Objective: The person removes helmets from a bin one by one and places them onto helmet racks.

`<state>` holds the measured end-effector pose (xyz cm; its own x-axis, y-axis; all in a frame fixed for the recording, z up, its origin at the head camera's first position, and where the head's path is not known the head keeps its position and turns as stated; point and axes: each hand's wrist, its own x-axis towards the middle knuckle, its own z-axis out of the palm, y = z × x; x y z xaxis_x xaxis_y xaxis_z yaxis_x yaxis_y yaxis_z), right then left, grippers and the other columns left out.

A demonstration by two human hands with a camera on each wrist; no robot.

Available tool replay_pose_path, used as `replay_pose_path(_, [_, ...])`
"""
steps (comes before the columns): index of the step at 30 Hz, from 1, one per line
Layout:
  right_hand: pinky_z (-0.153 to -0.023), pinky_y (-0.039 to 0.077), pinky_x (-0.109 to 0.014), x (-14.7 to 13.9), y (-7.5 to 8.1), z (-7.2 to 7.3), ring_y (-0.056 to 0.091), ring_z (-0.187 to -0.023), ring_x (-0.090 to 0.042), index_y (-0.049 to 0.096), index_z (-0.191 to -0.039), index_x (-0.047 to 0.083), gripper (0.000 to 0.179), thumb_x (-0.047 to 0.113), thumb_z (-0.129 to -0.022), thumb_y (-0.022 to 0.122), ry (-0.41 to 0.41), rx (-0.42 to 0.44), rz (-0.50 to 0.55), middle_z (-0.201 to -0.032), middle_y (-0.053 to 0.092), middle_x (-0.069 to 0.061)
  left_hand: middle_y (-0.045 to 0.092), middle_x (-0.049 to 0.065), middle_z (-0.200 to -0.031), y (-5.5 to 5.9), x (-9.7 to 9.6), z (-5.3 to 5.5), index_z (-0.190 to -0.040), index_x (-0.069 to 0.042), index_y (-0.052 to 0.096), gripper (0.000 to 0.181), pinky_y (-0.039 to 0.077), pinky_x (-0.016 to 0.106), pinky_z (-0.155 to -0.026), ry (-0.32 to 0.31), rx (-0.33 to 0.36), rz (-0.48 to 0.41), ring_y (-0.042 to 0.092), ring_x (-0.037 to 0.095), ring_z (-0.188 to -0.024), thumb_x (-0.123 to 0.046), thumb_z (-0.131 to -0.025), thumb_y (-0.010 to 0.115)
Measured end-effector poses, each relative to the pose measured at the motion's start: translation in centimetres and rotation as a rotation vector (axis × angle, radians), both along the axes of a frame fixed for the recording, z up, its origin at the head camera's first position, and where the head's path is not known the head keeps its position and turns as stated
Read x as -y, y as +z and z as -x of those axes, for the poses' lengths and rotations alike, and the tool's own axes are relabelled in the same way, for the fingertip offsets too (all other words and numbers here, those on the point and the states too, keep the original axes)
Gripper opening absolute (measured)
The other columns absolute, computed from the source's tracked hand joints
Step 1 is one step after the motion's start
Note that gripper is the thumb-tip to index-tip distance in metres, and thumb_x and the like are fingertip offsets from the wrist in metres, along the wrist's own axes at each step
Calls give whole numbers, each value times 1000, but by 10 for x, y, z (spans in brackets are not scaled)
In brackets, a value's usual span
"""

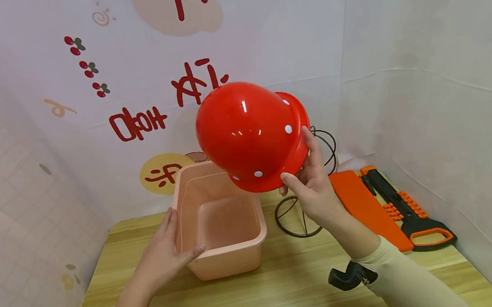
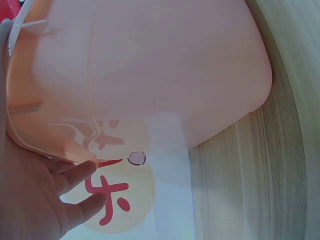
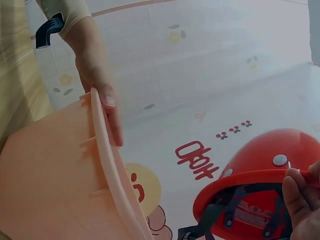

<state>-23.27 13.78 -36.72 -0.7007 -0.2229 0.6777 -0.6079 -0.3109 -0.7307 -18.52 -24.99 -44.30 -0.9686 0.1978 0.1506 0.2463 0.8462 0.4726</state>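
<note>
A red hard hat [image 1: 242, 128] with white rivets is held up by its brim in my right hand [image 1: 314, 186], thumb on one side and fingers on the other. Its dome faces up and left, over the right back part of a peach plastic basin [image 1: 229, 265]. In the right wrist view the dark inner straps [image 3: 230, 210] of the hat show under the brim. My left hand [image 1: 160, 252] grips the basin's left front rim, thumb over the edge and fingers along the outer side. The basin stands on the wooden table, its inner floor bare.
Behind the hat, a dark wire stand [image 1: 302, 233] with a round base stands on the table [image 1: 294, 293]. An orange flat board [image 1: 362, 205] and a black and orange handled tool [image 1: 405, 210] lie at the right. White cloth walls [image 1: 424, 44] with red lettering enclose the table.
</note>
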Motion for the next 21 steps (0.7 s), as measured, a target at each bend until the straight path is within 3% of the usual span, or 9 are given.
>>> replay_pose_path(9, [-75,63,-25,-8,6,5,64,-88,-23,12,-178,28,97,-20,-104,53,-95,-32,122,-163,42,-22,8,25,-183,-3,1,1,-174,5,12,129,34,74,-123,12,13,-22,24,54,-163,-76,-94,72])
replay_pose_path(19, [-79,64,-27,-11,-5,14,63,-87,-25,13,-177,30,94,-14,-107,57,-215,-6,269,-164,40,-21,9,27,-182,-2,1,0,-174,7,12,128,36,74,-122,0,1,-17,26,55,-162,-73,-95,73])
replay_pose_path(21, [-80,64,-27,-10,-9,13,64,-94,-26,13,-176,30,93,-13,-107,58,-235,1,294,-166,40,-20,10,27,-182,-1,0,0,-174,7,12,127,37,74,-121,-4,-1,-18,27,55,-161,-72,-95,74])
